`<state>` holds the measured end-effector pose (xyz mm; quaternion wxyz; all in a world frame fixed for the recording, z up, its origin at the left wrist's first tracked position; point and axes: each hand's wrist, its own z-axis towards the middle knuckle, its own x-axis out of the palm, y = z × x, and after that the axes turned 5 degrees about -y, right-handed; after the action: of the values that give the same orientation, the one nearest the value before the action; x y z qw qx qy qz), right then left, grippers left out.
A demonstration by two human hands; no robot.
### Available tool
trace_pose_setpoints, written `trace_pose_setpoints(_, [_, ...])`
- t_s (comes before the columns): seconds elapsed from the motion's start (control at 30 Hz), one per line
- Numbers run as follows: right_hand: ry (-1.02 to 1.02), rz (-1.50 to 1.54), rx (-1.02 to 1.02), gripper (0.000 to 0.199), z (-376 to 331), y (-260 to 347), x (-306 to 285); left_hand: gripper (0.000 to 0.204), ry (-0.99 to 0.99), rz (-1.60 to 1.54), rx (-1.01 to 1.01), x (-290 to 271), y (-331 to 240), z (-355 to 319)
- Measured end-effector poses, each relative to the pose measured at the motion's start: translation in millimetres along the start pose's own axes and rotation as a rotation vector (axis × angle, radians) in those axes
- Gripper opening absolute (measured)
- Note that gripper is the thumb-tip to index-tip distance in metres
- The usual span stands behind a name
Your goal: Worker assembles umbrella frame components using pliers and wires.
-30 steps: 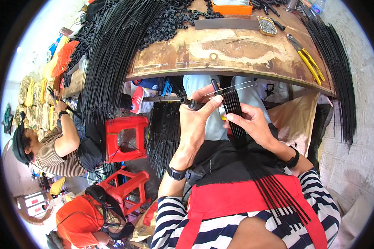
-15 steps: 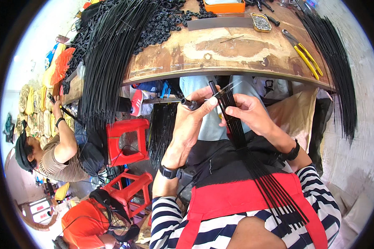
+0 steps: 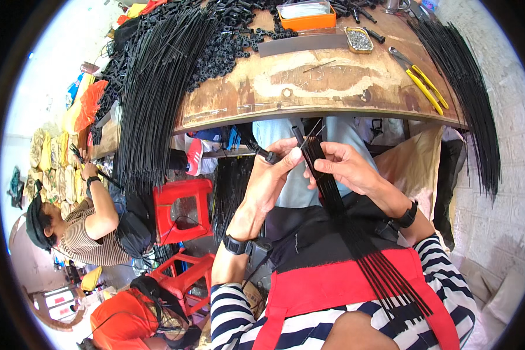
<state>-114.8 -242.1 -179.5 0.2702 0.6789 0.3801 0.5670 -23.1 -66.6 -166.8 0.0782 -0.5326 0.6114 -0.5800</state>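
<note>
My left hand (image 3: 269, 178) is closed, its thumb and fingers pressed at the top of a bundle of thin black ribs (image 3: 335, 204). A black tubular part (image 3: 269, 156) with a wider round end sticks out of its palm. Another short black tube end (image 3: 297, 133) stands up beside the thumb. Thin pale wires (image 3: 316, 129) cross near the rib tops. My right hand (image 3: 349, 169) pinches the same ribs from the right side, thumb on top. From there the ribs fan down over my red and black apron (image 3: 332, 280) to small squared ends.
The wooden table (image 3: 309, 87) holds yellow-handled pliers (image 3: 426, 88), a tin of small metal pieces (image 3: 359, 39), an orange box (image 3: 307, 20) and black rib bundles (image 3: 157, 99). Black plastic parts (image 3: 216, 61) pile up behind. Red stools (image 3: 184, 210) and another person (image 3: 93, 230) are at left.
The view has shifted slightly. My hands stay together at the rib tops; the crossing wires have turned more upright. The other person's raised arm has lowered a little.
</note>
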Motion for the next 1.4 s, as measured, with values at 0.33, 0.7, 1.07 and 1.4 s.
trace_pose_setpoints(0.33, [0.049,-0.07,-0.147,0.034,-3.3,-1.6,7.0,0.033,0.074,-0.005,0.23,22.9,-15.3,2.0])
trace_pose_setpoints(0.7, [0.053,-0.086,-0.137,0.029,-4.7,1.1,14.4,0.053,0.379,0.013,-0.007,22.6,-47.0,16.9])
trace_pose_setpoints(1.07, [-0.008,-0.104,-0.132,0.025,-5.6,2.4,12.8,0.03,-0.078,0.307,0.269,24.5,-39.7,19.6])
trace_pose_setpoints(1.4, [-0.016,-0.124,-0.133,0.022,-2.2,0.3,12.5,0.035,-0.095,0.377,0.345,19.0,-37.8,20.6])
